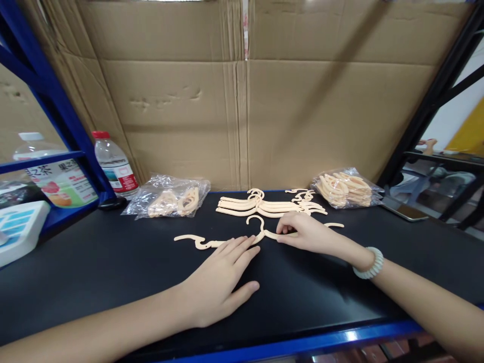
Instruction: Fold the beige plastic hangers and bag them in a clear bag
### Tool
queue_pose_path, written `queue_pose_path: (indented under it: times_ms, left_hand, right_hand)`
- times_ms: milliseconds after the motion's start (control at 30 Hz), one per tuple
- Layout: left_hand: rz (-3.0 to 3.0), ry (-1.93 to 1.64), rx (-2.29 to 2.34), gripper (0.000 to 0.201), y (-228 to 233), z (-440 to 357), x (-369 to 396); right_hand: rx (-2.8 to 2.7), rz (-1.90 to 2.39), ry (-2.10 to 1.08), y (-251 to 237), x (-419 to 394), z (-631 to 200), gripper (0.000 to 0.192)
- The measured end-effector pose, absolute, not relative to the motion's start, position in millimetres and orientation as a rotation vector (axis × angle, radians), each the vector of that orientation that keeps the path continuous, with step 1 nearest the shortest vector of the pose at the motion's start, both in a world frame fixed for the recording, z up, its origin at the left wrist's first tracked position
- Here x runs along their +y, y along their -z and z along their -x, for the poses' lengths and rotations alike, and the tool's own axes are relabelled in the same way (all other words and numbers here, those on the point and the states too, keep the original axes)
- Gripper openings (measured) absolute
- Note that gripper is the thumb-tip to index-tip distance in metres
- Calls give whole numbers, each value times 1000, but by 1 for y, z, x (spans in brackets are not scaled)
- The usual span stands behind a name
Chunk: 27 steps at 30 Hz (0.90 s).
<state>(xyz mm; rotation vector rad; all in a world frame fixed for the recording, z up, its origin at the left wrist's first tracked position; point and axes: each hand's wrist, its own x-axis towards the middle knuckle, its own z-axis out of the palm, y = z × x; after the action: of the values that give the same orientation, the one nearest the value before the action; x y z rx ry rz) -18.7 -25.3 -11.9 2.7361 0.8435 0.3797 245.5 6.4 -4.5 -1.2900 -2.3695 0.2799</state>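
A cream folding clothes hanger lies unfolded on the black tabletop, its hook pointing away from me. My left hand rests flat over the left arm of this hanger, fingers stretched out and thumb apart. With curled fingers, my right hand pinches the hanger's right arm. The hanger's curved outer ends show to either side of my hands. Just beyond it, several similar hangers lie in a neat row with their hooks together. Loose curved hanger pieces lie at the right of that row.
Clear plastic bags of folded hangers lie at the back, one left and one right. A red-capped bottle stands at the left. A phone lies at the right. Cardboard walls off the back; a blue edge runs along the front.
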Motion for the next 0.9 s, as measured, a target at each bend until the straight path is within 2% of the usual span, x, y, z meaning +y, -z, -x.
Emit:
queue_pose_path:
  times_ms: [67, 133, 267, 367, 567, 733, 900]
  left_hand:
    - [-2742, -354, 838, 54, 12, 19, -24]
    - [-2736, -359, 819, 54, 13, 20, -23]
    - [-2716, -391, 787, 55, 14, 20, -20]
    - [-2713, -393, 774, 57, 15, 21, -19]
    - [-2702, -389, 787, 57, 17, 20, -18]
    - [-2762, -396, 775, 59, 14, 19, -21]
    - [-2842, -345, 470, 50, 1, 16, -27]
  right_hand:
    - [-2360, 1274, -127, 4, 7, -249, 18]
    - [-2383, 1295, -31, 5, 6, -252, 36]
    - [-2480, 1432, -69, 13, 8, -256, 72]
    - [-2480, 1496, -111, 19, 12, -258, 81]
    - [-2486, 1538, -134, 18, 17, -262, 74]
    - [-2509, 1340, -93, -4, 16, -276, 53]
    - [-2514, 1476, -417, -32, 15, -310, 28]
